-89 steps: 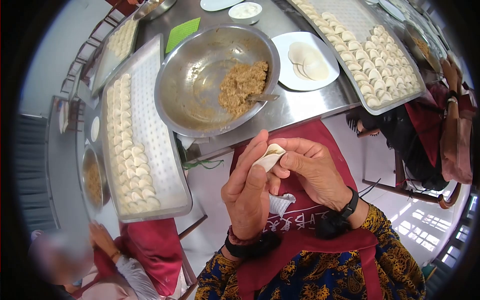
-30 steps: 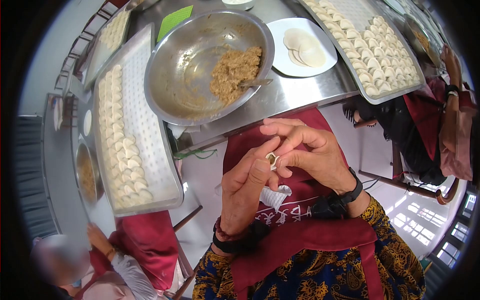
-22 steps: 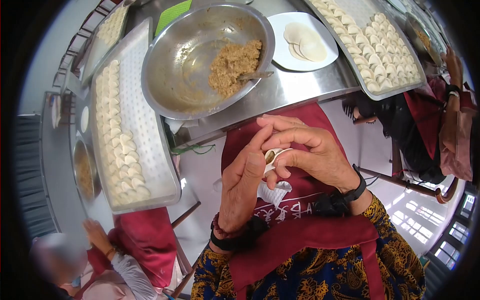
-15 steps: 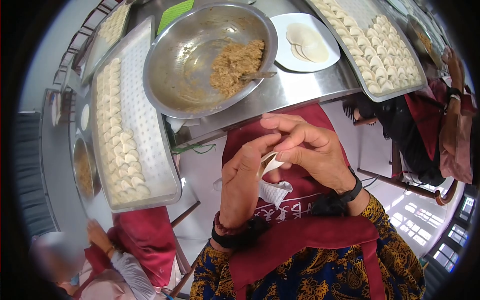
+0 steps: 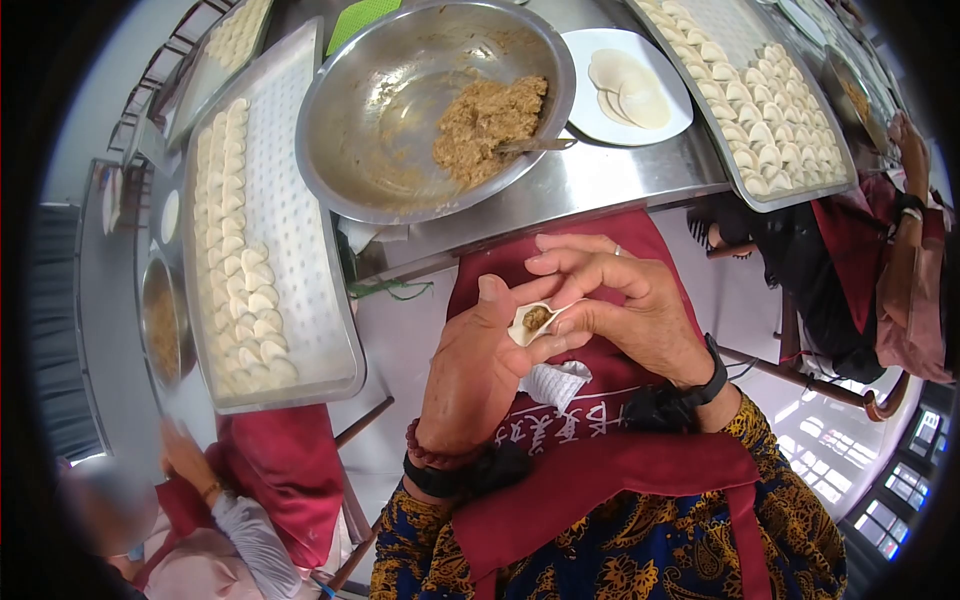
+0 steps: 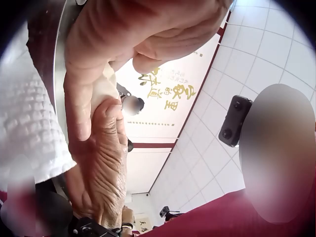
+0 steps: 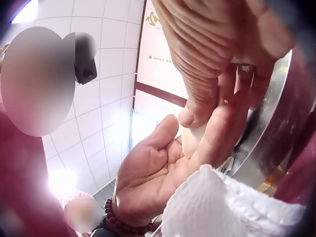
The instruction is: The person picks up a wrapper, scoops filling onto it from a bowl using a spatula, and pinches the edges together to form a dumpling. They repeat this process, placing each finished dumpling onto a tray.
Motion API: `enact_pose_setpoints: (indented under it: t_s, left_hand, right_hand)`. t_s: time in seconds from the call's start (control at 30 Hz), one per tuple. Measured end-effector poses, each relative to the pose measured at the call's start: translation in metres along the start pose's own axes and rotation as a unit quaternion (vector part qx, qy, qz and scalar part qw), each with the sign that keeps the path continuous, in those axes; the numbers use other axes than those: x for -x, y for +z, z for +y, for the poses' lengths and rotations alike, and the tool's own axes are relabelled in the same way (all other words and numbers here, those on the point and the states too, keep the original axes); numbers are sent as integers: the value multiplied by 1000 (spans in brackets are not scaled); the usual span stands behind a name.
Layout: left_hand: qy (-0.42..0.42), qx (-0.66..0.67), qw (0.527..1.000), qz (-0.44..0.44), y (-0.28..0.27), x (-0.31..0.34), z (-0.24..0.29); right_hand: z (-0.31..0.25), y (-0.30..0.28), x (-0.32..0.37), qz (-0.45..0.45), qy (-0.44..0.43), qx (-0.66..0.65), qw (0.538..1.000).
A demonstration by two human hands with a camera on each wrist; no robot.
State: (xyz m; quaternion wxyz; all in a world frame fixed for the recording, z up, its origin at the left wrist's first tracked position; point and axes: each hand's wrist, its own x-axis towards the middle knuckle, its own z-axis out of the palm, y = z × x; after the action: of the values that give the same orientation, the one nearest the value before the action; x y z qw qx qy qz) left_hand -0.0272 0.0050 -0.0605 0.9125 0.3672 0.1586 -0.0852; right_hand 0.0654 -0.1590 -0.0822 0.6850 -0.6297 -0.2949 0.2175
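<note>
A half-folded dumpling (image 5: pixel 524 333), its brown filling showing through the open top, lies between the two hands in the head view. My left hand (image 5: pixel 470 365) carries it on extended fingers, the thumb lifted away from the dough. With thumb and index finger, my right hand (image 5: pixel 640 315) pinches the right edge of the wrapper. In the right wrist view the pale dough (image 7: pixel 191 140) shows between the right thumb and the left fingers. Fingers hide much of the wrapper (image 6: pixel 102 89) in the left wrist view.
Beyond the hands stands a steel bowl (image 5: pixel 365 150) with filling (image 5: pixel 490 125) and a utensil handle (image 5: pixel 540 145). A white plate (image 5: pixel 585 118) bears round wrappers (image 5: pixel 645 100). Dumpling trays flank it, left (image 5: pixel 300 200) and right (image 5: pixel 735 30). Other people sit on both sides.
The left thumb has lifted off the dumpling and the left palm has turned upward, exposing the filling. The right thumb and index finger still pinch the wrapper's edge.
</note>
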Motion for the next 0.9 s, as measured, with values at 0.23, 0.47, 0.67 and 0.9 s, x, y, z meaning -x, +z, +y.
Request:
enact_pose_setpoints:
  t_s: [0.23,0.47,0.67,0.9]
  left_hand:
    - [-18,-21,1000,-6,3,-1,5]
    - [-65,55,996,-10,-5,-8,-1]
    - [-61,250,966,-5,2,-17,-10]
    - [-64,231,971,-6,3,-16,-9]
  right_hand:
    - [-9,3,-2,-24,30,80,996]
    - [-3,12,3,38,36,-71,996]
    - [5,11,-3,8,-52,91,994]
    - [2,13,-8,42,4,72,997]
